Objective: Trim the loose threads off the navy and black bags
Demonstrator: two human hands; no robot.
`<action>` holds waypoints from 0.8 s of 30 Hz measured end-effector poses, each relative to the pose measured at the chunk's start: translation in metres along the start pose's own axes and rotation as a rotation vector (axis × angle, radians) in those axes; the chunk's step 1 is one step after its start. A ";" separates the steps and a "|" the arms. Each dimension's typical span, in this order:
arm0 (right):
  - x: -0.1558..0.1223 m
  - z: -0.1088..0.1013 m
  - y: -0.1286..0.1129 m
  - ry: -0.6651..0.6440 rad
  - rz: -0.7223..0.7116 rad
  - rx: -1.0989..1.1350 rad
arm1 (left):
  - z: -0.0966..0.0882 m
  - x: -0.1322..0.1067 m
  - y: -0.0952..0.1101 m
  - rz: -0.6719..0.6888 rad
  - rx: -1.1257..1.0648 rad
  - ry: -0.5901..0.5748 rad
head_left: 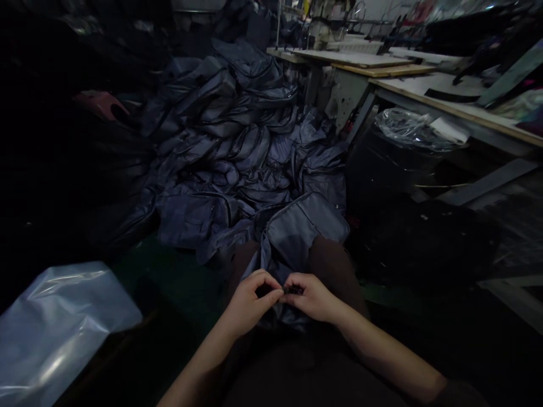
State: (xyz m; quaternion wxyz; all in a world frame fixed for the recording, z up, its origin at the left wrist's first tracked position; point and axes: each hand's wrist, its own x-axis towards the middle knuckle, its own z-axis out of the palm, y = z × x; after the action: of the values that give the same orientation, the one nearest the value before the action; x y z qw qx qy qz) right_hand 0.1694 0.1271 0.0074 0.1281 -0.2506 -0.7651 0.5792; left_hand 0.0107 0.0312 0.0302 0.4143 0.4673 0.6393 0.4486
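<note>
A dark grey-blue bag (292,226) lies across my lap, between my knees. Above it my left hand (257,297) is closed in a pinch, thumb against forefinger. My right hand (307,295) pinches too, its fingertips almost meeting those of the left. Between the two sets of fingertips is a small dark piece (291,290), too small and dim to name. It cannot be made out whether this piece is attached to the bag.
A large heap of similar dark bags (237,124) covers the floor ahead. Work tables (424,85) run along the right, with a clear plastic bag (416,127) below their edge. Shiny pale plastic sheeting (63,328) lies at lower left. A reddish object (102,104) sits farther back left.
</note>
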 end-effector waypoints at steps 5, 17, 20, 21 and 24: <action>-0.002 -0.026 -0.011 0.066 -0.006 0.094 | -0.018 0.004 -0.007 -0.030 -0.144 0.271; -0.047 -0.122 0.012 0.891 0.021 0.629 | -0.018 0.038 -0.050 -0.171 -0.320 0.436; -0.051 -0.137 0.020 1.059 0.004 0.682 | -0.008 0.055 -0.069 -0.225 -0.292 0.366; -0.052 -0.142 0.022 1.109 -0.004 0.688 | -0.004 0.061 -0.075 -0.242 -0.280 0.344; -0.056 -0.153 0.026 1.203 -0.048 0.647 | 0.009 0.082 -0.096 -0.301 -0.234 0.274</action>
State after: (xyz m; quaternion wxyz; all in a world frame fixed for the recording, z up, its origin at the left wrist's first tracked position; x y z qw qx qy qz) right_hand 0.2972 0.2286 0.0331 0.6124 -0.4609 -0.3543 0.5357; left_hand -0.0209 0.0966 -0.0735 0.4371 0.2502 0.6958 0.5120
